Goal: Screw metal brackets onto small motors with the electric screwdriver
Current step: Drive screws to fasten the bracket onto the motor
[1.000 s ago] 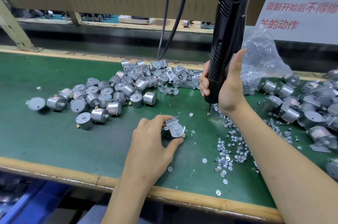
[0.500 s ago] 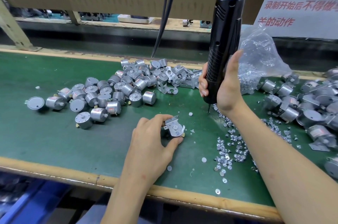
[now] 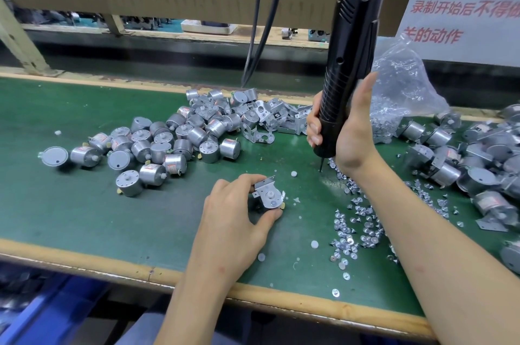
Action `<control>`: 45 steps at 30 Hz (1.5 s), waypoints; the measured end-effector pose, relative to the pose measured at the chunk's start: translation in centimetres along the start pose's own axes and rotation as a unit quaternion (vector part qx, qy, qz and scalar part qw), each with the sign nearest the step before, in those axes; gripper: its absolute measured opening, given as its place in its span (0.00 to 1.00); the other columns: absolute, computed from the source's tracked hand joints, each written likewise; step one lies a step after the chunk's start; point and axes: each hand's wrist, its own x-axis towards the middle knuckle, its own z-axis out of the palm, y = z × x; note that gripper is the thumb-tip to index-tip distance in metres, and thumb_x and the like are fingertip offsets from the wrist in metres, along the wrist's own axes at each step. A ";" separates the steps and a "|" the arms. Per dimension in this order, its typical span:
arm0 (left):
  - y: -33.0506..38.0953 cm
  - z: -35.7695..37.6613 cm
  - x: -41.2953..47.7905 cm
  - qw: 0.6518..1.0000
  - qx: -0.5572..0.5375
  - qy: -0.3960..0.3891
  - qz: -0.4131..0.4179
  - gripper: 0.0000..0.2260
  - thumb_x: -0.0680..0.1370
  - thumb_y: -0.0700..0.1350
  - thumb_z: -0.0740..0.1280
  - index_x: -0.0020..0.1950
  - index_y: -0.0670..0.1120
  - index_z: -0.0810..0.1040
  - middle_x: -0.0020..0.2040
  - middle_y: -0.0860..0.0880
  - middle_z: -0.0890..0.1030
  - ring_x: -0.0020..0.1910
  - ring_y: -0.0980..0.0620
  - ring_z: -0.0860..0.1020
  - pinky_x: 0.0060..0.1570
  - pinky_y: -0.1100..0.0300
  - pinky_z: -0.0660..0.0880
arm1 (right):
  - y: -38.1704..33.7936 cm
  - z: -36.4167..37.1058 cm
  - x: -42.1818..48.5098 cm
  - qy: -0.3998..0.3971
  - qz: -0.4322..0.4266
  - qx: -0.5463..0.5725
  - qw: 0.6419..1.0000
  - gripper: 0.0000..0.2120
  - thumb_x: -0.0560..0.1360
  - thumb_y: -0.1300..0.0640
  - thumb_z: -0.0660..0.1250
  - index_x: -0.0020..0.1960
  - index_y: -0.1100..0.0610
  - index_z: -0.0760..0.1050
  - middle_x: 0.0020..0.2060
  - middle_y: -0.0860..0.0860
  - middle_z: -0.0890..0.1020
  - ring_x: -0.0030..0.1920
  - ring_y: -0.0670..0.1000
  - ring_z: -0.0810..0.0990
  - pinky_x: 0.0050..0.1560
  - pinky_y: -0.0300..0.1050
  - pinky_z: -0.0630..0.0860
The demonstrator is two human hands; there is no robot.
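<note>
My left hand (image 3: 236,212) pinches a small silver motor with a metal bracket (image 3: 269,193) laid on its face, holding it on the green mat (image 3: 84,204). My right hand (image 3: 349,130) grips the black electric screwdriver (image 3: 347,63), which hangs upright from a cord. Its bit tip (image 3: 320,168) touches down at the top edge of the loose screws (image 3: 357,226), to the right of the held motor and apart from it.
A heap of bare motors (image 3: 157,142) lies at the left. Loose brackets (image 3: 275,116) sit behind centre. Motors with brackets fitted (image 3: 478,164) pile up at the right. A clear bag of screws (image 3: 399,91) stands behind my right hand. The wooden table edge (image 3: 112,268) runs along the front.
The screwdriver and my right hand have dipped slightly down and left, the bit now at the screw pile. My left hand keeps the motor in place.
</note>
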 end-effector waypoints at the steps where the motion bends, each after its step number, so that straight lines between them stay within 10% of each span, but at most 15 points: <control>1: 0.0 0.0 0.0 1.000 0.001 0.000 0.000 0.18 0.70 0.51 0.78 0.58 0.55 0.78 0.44 0.70 0.71 0.50 0.54 0.76 0.52 0.55 0.74 | 0.1 0.0 0.0 -0.006 0.005 0.009 1.000 0.38 0.64 0.20 0.52 0.38 0.56 0.70 0.26 0.51 0.71 0.24 0.51 0.67 0.29 0.43 0.67; 45: 0.2 -0.1 -0.1 1.000 -0.007 -0.005 -0.003 0.18 0.70 0.51 0.77 0.57 0.56 0.77 0.43 0.70 0.71 0.49 0.54 0.76 0.51 0.54 0.75 | 0.8 1.3 -0.2 0.031 -0.019 -0.019 0.999 0.39 0.60 0.15 0.53 0.35 0.52 0.73 0.25 0.51 0.73 0.23 0.53 0.68 0.31 0.44 0.70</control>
